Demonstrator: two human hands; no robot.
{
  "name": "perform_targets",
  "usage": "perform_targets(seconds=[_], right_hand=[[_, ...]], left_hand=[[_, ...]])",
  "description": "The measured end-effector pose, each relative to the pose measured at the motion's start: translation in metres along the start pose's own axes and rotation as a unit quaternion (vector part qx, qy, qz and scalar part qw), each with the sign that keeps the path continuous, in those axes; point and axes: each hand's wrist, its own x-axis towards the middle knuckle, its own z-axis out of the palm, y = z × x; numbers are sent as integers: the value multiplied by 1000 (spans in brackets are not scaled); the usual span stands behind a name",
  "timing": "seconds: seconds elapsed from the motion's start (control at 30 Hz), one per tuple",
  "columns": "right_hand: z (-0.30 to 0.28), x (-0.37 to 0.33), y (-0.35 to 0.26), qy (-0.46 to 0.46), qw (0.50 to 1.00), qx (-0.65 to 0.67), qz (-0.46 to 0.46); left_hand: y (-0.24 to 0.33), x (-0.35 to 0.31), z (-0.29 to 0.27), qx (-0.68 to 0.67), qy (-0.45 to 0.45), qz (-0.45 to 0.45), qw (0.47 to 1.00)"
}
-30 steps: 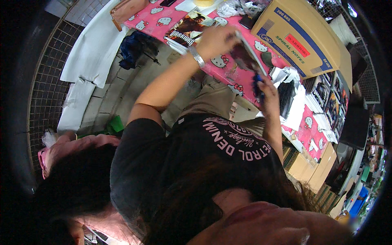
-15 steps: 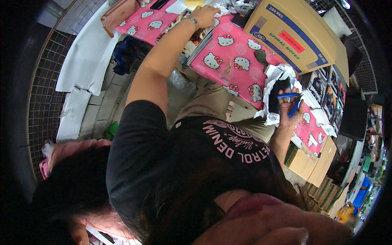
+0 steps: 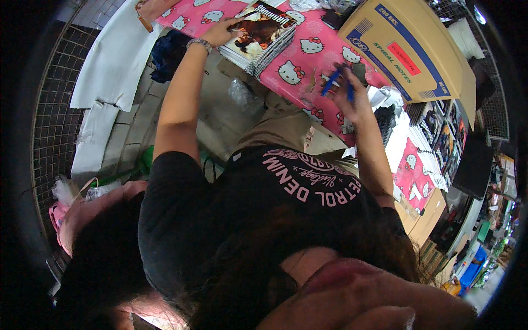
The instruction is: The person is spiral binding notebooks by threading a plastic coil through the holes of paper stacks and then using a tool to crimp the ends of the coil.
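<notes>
A stack of spiral notebooks (image 3: 263,34) with a dark picture cover lies at the front edge of the pink-covered table (image 3: 324,60). My left hand (image 3: 221,33) grips its left side, fingers over the top cover. Wire coils show along the stack's right side. Above the table, to the right of the notebooks, my right hand (image 3: 353,96) is closed around blue-handled pliers (image 3: 333,82). Crumpled white paper (image 3: 388,98) and a bundle of black spiral coils (image 3: 385,122) are beside my right forearm.
A large cardboard box (image 3: 404,55) stands at the back right. More spiral notebooks (image 3: 434,132) are stacked in front of it. Clear plastic wrap (image 3: 242,93) shows below the table edge. A person's dark-haired head (image 3: 104,253) is close at my lower left.
My left hand has come back and left to the notebooks' left side, and the top cover now shows. My right hand has moved left with the pliers, away from the white paper.
</notes>
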Motion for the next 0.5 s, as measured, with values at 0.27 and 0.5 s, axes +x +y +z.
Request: perform_targets(seconds=[0.27,0.5], right_hand=[[32,107,50,-87,630,-734,-238],[55,115,46,-86,371,-882,-278]], left_hand=[[9,-17,15,78,175,0,982],[128,-96,7,-14,194,-126,973]])
